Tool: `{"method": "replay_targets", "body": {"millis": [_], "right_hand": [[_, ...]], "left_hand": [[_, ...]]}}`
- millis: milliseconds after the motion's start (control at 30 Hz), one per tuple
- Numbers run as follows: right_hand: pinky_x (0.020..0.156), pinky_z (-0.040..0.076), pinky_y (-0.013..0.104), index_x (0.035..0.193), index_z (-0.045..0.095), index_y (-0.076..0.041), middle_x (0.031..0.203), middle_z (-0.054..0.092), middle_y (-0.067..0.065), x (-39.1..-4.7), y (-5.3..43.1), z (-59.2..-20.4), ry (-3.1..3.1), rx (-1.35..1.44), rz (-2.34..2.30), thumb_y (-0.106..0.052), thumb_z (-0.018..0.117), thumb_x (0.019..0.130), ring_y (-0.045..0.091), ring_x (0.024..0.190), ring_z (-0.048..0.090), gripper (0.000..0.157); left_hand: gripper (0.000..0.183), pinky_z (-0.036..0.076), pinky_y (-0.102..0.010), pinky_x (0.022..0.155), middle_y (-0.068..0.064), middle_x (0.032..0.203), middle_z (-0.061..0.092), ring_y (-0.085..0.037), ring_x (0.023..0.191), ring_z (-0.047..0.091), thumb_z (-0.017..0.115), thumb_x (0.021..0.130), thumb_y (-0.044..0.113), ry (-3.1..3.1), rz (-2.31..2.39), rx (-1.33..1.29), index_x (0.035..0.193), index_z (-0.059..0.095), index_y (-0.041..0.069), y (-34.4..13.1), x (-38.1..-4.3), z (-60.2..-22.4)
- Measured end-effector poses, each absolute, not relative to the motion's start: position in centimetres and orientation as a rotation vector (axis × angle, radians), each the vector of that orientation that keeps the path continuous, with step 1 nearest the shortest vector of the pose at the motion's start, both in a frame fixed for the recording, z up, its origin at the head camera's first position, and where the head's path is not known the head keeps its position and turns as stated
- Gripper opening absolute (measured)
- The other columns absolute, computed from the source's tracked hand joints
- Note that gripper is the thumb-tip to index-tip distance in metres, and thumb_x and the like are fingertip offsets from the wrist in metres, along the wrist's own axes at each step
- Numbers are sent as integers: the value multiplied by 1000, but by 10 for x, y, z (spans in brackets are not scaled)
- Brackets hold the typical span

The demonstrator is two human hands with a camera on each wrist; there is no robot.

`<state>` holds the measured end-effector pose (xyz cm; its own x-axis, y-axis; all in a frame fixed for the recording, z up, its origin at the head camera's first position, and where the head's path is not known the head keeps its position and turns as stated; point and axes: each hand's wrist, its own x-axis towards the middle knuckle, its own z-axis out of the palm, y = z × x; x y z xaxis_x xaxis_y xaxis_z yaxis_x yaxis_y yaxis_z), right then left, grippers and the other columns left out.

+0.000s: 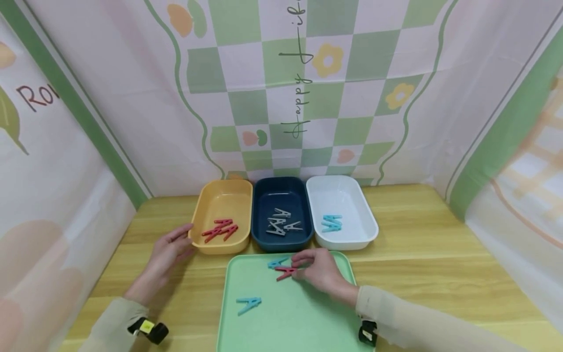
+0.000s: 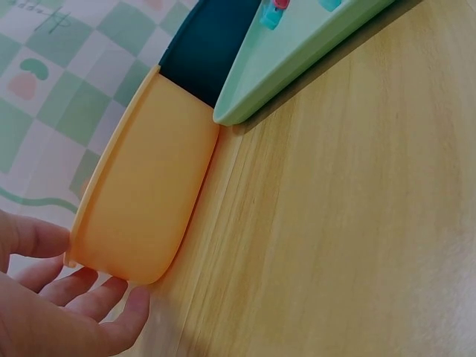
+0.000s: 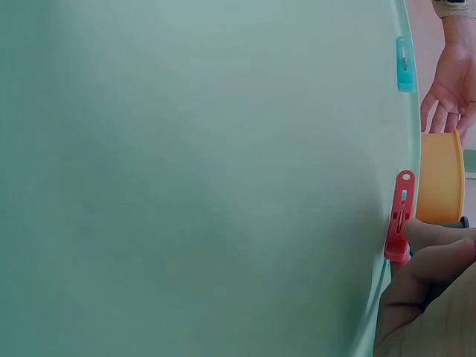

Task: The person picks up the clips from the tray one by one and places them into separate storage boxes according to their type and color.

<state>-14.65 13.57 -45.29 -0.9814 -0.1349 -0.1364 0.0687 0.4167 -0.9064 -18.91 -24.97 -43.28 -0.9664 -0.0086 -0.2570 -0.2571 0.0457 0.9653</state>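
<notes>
On the green tray (image 1: 264,332), my right hand (image 1: 323,274) pinches a red clothespin (image 1: 285,271) at one end; the right wrist view shows that red clothespin (image 3: 401,212) in its fingers. Close behind it lies a blue clothespin (image 1: 277,264), and another blue clothespin (image 1: 249,304) is farther left on the tray. My left hand (image 1: 171,249) touches the outer left side of the yellow bin (image 1: 224,193), its fingers (image 2: 93,294) resting against the bin's end without wrapping round it. Several red clothespins (image 1: 220,230) lie inside this bin.
Right of the yellow bin stand a dark blue bin (image 1: 281,190) with several grey clothespins (image 1: 278,225) and a white bin (image 1: 352,195) with blue clothespins (image 1: 332,223). All stand side by side on the wooden table (image 1: 422,244), with a patterned cloth (image 1: 281,98) behind.
</notes>
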Motion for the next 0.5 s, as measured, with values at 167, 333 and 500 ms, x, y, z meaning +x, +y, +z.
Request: {"method": "replay_targets", "body": {"millis": [167, 333, 500], "right_hand": [[83, 61, 37, 106, 79, -2, 93, 79, 6, -146, 138, -452, 2495, -52, -1605, 7, 87, 77, 21, 91, 73, 32], [81, 60, 36, 105, 79, -2, 93, 79, 6, -146, 136, -452, 2489, -89, -1614, 6, 88, 76, 21, 90, 73, 31], [82, 60, 36, 103, 80, -3, 92, 79, 5, -146, 133, -453, 2492, -127, -1597, 4, 90, 74, 20, 89, 73, 31]], "left_hand": [[59, 42, -49, 118, -20, 170, 24, -38, 150, 36, 51, 107, 1, 2130, 2037, -267, 163, 32, 1, -249, -189, -432], [59, 41, -51, 119, -21, 171, 23, -39, 151, 34, 50, 107, 1, 2132, 2033, -268, 163, 31, 1, -249, -189, -431], [58, 42, -50, 118, -20, 171, 24, -39, 150, 36, 50, 107, 1, 2138, 2022, -282, 163, 33, 2, -248, -188, -431]]}}
